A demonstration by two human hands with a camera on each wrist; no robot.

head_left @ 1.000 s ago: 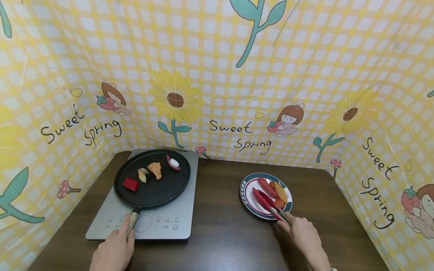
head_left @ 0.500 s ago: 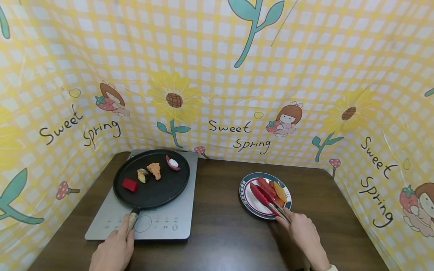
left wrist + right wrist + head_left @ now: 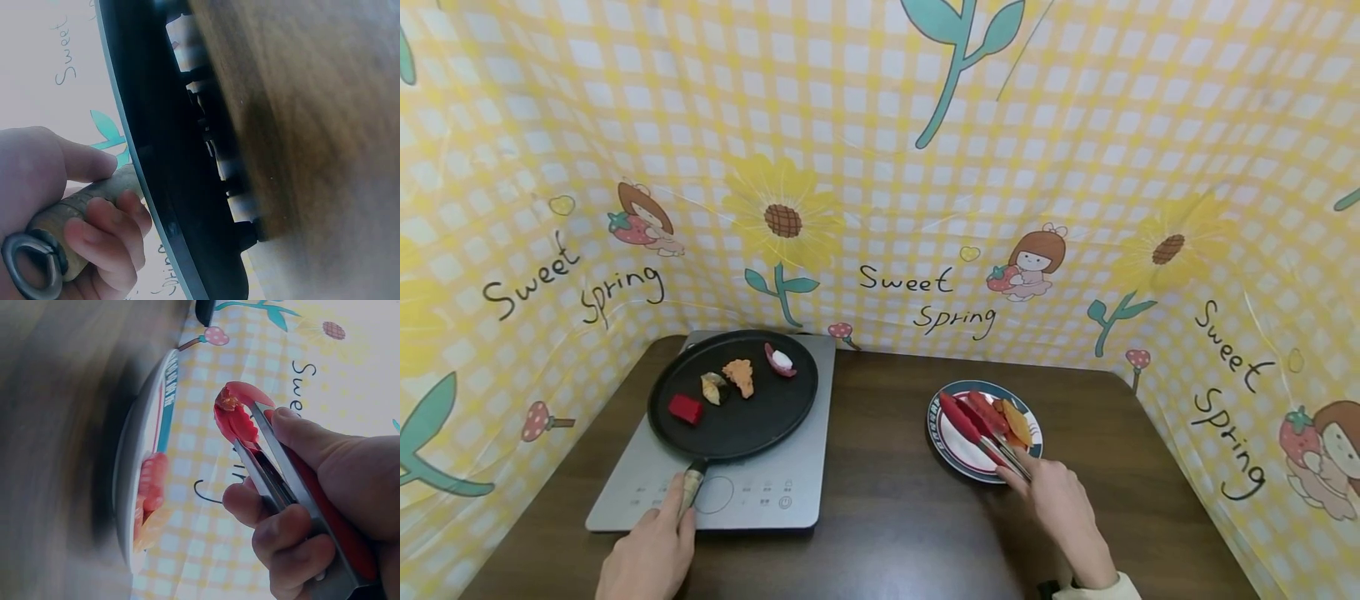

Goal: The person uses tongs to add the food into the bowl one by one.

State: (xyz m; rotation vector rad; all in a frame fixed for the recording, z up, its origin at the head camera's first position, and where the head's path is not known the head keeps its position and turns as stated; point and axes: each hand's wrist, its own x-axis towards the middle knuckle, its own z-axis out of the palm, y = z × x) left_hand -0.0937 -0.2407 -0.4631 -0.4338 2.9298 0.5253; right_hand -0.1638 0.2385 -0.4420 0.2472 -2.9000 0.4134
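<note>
Gripping the pan handle [image 3: 691, 487], the left hand [image 3: 647, 550] is at the near side of the black pan [image 3: 760, 429], which sits on the silver cooktop [image 3: 801, 479] and carries four food pieces [image 3: 740, 377]. At the right of the desk [image 3: 880, 500], the right hand [image 3: 1063, 504] is closed around red-tipped tongs [image 3: 962, 421]; the tips stand above the plate [image 3: 937, 433] of food, and a small reddish piece [image 3: 228, 399] shows between them.
</note>
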